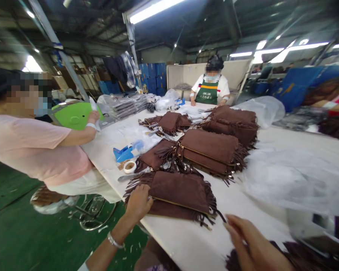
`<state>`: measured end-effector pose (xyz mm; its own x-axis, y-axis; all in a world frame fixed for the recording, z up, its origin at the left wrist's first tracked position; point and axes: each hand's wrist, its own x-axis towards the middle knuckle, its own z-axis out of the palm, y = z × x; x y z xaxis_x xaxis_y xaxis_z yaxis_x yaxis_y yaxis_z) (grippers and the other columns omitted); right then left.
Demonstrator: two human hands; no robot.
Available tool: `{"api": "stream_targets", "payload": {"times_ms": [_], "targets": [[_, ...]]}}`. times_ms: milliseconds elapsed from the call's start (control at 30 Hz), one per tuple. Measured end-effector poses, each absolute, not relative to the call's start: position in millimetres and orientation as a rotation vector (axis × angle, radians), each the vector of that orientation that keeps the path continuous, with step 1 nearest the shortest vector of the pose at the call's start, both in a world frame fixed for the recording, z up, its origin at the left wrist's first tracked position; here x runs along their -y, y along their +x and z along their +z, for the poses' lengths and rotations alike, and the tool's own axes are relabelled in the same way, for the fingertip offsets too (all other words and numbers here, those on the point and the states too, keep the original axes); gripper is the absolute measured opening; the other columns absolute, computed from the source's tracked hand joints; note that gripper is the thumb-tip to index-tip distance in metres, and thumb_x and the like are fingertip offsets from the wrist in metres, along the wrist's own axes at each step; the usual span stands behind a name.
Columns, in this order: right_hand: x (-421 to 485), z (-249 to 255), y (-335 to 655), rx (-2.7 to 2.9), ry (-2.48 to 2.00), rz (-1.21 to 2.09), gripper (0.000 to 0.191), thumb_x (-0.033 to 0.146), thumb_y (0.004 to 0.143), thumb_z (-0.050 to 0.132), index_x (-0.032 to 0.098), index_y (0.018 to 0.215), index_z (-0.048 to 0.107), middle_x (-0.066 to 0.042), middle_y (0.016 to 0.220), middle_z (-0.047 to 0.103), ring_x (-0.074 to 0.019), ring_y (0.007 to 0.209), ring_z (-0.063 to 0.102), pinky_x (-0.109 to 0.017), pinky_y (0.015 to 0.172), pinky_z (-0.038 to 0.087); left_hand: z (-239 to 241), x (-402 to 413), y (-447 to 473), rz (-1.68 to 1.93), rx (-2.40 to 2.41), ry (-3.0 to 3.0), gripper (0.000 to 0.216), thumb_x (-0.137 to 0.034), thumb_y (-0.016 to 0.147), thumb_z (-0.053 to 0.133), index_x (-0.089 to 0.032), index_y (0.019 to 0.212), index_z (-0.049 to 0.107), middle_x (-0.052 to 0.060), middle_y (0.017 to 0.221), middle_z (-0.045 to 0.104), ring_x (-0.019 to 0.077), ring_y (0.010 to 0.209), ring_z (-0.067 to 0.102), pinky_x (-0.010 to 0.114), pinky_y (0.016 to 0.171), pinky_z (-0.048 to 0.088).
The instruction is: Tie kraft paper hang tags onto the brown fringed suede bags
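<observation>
My left hand [137, 203] rests with curled fingers on the near left edge of a brown fringed suede bag [178, 192] that lies on the white table [186, 241]. It grips the bag's edge by the fringe. My right hand [252, 242] hovers low at the right, fingers stretched out toward the bag's thin dark strap end [220, 215], holding nothing. More brown fringed bags [209, 150] are stacked just beyond, and another dark fringed piece [299, 256] lies under my right wrist.
A person in a pink shirt [36, 150] leans at the table's left side by a green object [73, 114]. Another person in a green apron [210, 90] sits at the far end. Clear plastic bags [293, 180], a tape roll [129, 166] and a blue tool [124, 153] lie on the table.
</observation>
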<state>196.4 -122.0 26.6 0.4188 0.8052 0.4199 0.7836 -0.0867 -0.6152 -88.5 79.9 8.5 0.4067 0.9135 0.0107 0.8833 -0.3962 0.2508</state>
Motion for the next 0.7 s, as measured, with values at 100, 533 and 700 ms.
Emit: {"api": "stream_targets", "payload": {"times_ms": [100, 533, 700], "targets": [[71.1, 22.2, 140.1, 1.799, -1.769, 0.131, 0.038, 0.027, 0.091, 0.05, 0.023, 0.129, 0.054, -0.01, 0.125, 0.062, -0.0241, 0.11, 0.06, -0.036, 0.09, 0.051, 29.4, -78.0, -91.7, 0.173, -1.502, 2.463, 0.014, -0.02, 0.077, 0.056, -0.018, 0.09, 0.054, 0.008, 0.09, 0.063, 0.025, 0.09, 0.06, 0.033, 0.078, 0.043], [22.7, -31.8, 103.1, 2.236, -1.803, -0.084, 0.037, 0.01, 0.089, 0.054, 0.018, 0.125, 0.056, -0.011, 0.124, 0.059, -0.026, 0.105, 0.052, -0.038, 0.088, 0.043, -4.8, 5.5, -130.6, 0.649, -1.159, 0.619, 0.043, -0.045, 0.079, 0.07, -0.015, 0.106, 0.056, 0.015, 0.108, 0.067, 0.0249, 0.089, 0.068, 0.035, 0.079, 0.055], [22.0, -21.3, 102.5, 2.252, -1.727, -0.083, 0.028, 0.01, 0.089, 0.056, 0.019, 0.115, 0.06, -0.009, 0.108, 0.062, -0.0238, 0.094, 0.053, -0.037, 0.081, 0.043, -10.4, -3.6, -121.9, 0.728, -1.196, 0.608, 0.042, -0.041, 0.071, 0.077, -0.016, 0.1, 0.06, 0.01, 0.085, 0.073, 0.0219, 0.072, 0.07, 0.028, 0.063, 0.053]]}}
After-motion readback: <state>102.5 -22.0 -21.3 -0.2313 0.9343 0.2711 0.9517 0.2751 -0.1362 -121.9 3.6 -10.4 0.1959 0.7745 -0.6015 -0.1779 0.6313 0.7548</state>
